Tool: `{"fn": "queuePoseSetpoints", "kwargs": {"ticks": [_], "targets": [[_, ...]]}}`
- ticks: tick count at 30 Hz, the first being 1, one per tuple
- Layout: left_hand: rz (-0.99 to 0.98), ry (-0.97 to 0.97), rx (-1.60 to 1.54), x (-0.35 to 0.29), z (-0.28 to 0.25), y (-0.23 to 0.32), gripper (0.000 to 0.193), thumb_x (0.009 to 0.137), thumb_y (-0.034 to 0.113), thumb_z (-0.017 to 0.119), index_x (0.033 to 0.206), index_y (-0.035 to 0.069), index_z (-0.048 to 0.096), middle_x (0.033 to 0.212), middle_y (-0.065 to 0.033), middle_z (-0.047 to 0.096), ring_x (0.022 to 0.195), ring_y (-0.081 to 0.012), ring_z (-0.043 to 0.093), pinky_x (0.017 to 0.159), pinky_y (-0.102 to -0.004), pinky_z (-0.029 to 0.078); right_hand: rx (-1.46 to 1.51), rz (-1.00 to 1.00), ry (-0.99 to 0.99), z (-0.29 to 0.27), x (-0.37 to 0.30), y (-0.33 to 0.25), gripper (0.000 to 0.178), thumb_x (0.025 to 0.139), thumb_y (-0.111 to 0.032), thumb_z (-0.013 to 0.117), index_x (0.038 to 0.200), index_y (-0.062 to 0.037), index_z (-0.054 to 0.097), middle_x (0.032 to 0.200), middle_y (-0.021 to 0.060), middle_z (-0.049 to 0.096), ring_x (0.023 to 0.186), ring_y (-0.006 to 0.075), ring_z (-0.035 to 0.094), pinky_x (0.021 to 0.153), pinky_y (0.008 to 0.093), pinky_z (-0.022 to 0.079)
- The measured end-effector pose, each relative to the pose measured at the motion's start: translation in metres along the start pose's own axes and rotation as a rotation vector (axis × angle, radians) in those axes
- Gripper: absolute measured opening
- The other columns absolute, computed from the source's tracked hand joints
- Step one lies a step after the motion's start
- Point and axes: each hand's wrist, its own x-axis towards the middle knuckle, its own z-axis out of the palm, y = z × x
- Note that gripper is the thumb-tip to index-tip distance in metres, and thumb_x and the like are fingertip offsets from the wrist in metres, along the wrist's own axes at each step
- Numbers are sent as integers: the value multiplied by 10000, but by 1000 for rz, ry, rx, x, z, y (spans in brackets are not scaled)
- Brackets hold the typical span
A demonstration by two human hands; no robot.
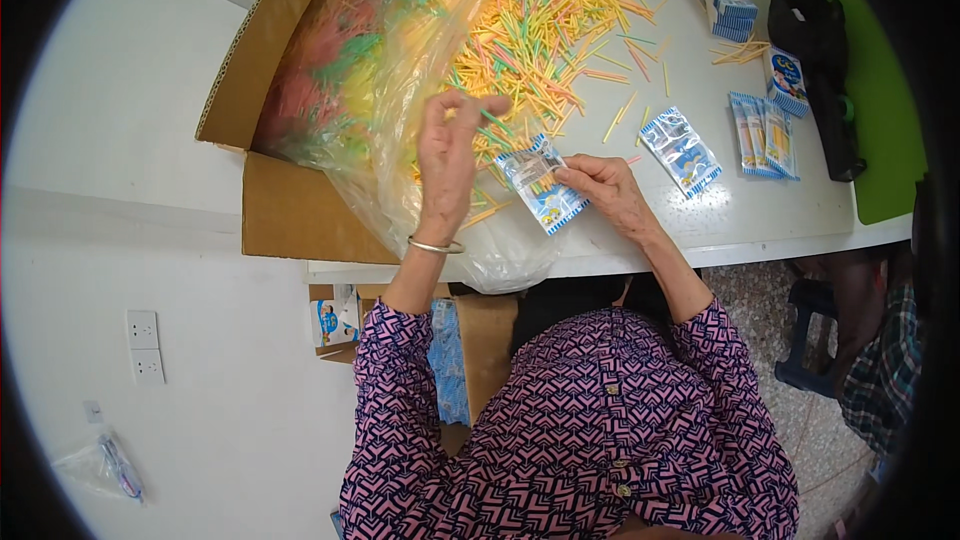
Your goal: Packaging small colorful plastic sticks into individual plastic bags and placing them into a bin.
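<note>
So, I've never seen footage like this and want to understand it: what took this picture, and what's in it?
There's no machine at work here, just a person's two bare hands. The picture comes from a wide fisheye camera worn on their head, looking down, so straight edges bend. On the white table lies a heap of thin coloured sticks; more show through a clear plastic bag at the open cardboard box. Further right are a flat blue-and-white packet and stacked small boxes. The right hand holds a printed packet. The left hand is beside some green sticks; I can't tell whether it grips them.
</note>
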Motion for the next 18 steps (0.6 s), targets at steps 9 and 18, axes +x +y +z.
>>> {"fn": "queuePoseSetpoints", "kwargs": {"ticks": [9, 18], "targets": [[-10, -196, 476, -7, -9, -5, 207, 884, 113, 606, 1046, -16, 608, 997, -72, 662, 945, -136, 605, 816, -267, 472, 115, 7, 19, 0, 1, -4, 300, 904, -164, 607, 1125, 37, 630, 929, 26, 667, 815, 48, 575, 737, 189, 452], [-120, -316, 298, -14, 6, -5, 247, 863, 24, 627, 1086, -6, 524, 962, -37, 621, 882, -84, 582, 753, -222, 484, 190, 12, 10, -3, -6, -16, 317, 879, -163, 633, 1125, 37, 628, 944, 41, 670, 861, 75, 584, 781, 211, 458]]}}
